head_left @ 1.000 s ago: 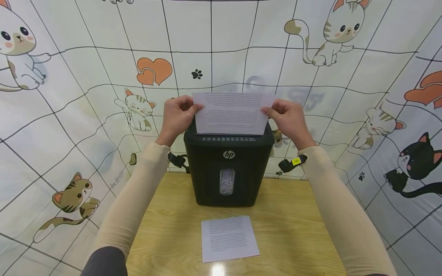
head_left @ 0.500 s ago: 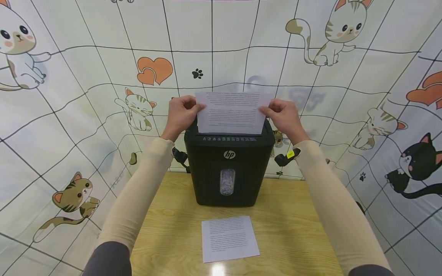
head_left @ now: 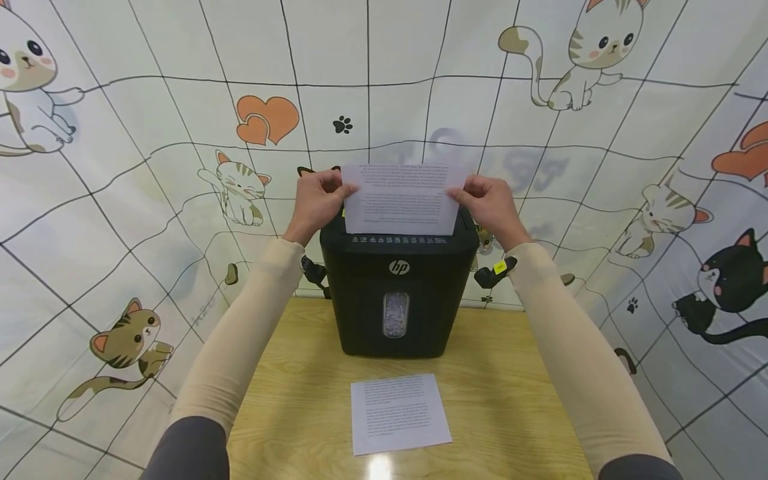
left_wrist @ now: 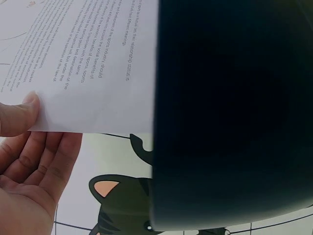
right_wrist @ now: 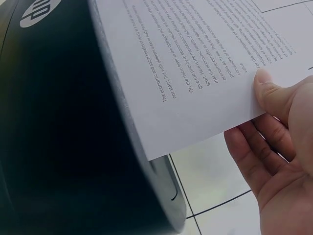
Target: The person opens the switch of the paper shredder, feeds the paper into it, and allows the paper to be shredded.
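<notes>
A printed sheet of paper [head_left: 401, 200] stands upright at the top of a black HP paper shredder [head_left: 366, 300], its lower edge at the slot. My left hand [head_left: 318, 203] pinches the sheet's left edge between thumb and fingers. On the opposite edge, my right hand [head_left: 492, 208] grips it the same way. In the left wrist view the thumb lies on the printed face of the paper [left_wrist: 112, 103], with the fingers behind. The right wrist view has the paper's [right_wrist: 176, 117] lower corner at the shredder's [right_wrist: 63, 137] top rim; the slot itself is hidden.
Another printed sheet [head_left: 399, 413] lies flat on the wooden table [head_left: 288, 400] in front of the shredder. Shredded bits show through the shredder's window [head_left: 395, 315]. A cloth with cat drawings [head_left: 396, 60] hangs behind and at both sides.
Both hands have come slightly closer together along the sheet's edges and shifted a little. The sheet stays at the shredder's top; the sheet on the table has not moved.
</notes>
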`<state>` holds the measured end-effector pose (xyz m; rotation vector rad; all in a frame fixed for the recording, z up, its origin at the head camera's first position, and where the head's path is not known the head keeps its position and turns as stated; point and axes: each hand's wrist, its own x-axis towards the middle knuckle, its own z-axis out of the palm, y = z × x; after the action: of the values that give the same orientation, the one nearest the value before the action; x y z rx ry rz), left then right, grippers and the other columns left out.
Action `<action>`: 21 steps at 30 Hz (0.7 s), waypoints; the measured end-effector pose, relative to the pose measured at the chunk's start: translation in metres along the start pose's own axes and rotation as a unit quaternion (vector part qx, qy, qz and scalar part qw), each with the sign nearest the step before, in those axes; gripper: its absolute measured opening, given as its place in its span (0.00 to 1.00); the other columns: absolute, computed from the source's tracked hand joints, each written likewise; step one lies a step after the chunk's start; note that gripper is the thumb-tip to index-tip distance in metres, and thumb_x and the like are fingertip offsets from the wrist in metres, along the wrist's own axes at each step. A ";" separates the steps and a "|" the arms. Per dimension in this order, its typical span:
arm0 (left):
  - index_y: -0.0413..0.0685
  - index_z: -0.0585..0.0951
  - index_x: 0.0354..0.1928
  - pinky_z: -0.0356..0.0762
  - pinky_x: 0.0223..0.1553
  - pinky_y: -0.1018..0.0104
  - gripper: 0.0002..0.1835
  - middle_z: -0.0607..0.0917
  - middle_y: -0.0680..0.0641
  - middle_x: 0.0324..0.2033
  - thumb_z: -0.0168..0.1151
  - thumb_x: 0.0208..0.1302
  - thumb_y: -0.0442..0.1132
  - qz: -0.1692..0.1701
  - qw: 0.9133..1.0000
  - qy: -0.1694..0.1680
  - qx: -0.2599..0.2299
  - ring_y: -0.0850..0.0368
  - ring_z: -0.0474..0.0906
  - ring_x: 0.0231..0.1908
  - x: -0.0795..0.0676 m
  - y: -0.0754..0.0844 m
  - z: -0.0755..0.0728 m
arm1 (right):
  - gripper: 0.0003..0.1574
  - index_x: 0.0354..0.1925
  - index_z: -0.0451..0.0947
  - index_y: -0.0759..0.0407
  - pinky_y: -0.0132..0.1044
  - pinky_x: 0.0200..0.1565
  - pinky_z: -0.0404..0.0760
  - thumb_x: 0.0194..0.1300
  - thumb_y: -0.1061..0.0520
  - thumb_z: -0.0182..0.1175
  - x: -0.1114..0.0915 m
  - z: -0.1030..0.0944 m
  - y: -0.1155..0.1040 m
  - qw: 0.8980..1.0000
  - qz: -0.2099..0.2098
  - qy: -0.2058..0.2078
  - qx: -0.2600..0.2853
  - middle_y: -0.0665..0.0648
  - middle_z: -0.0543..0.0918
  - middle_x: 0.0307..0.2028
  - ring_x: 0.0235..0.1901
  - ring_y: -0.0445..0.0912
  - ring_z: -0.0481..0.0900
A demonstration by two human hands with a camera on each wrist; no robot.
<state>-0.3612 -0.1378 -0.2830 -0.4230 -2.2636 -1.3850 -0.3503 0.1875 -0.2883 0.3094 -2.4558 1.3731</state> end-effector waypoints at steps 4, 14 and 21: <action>0.40 0.89 0.42 0.73 0.37 0.68 0.09 0.91 0.41 0.39 0.71 0.66 0.39 -0.009 1.000 0.000 -0.001 0.53 0.85 0.37 -0.001 -0.004 0.002 | 0.22 0.47 0.86 0.57 0.44 0.56 0.76 0.69 0.41 0.66 -0.001 0.001 0.004 1.000 0.003 -0.004 0.001 0.59 0.90 0.48 0.48 0.48 0.84; 0.42 0.89 0.44 0.70 0.35 0.65 0.10 0.90 0.42 0.38 0.70 0.68 0.41 -0.022 1.000 -0.008 0.018 0.54 0.79 0.35 -0.006 -0.012 0.005 | 0.20 0.47 0.87 0.56 0.39 0.48 0.71 0.69 0.42 0.67 -0.003 0.006 0.009 1.000 -0.003 -0.004 -0.018 0.59 0.90 0.46 0.44 0.46 0.81; 0.40 0.89 0.41 0.71 0.39 0.65 0.09 0.90 0.40 0.37 0.70 0.67 0.40 -0.024 1.000 -0.006 0.013 0.53 0.79 0.36 -0.008 -0.013 0.004 | 0.21 0.47 0.87 0.55 0.41 0.50 0.72 0.69 0.40 0.66 -0.005 0.009 0.012 1.000 0.000 -0.007 -0.020 0.59 0.90 0.46 0.46 0.47 0.82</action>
<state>-0.3618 -0.1400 -0.2989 -0.3714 -2.3120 -1.3794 -0.3509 0.1867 -0.3041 0.3101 -2.4911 1.3230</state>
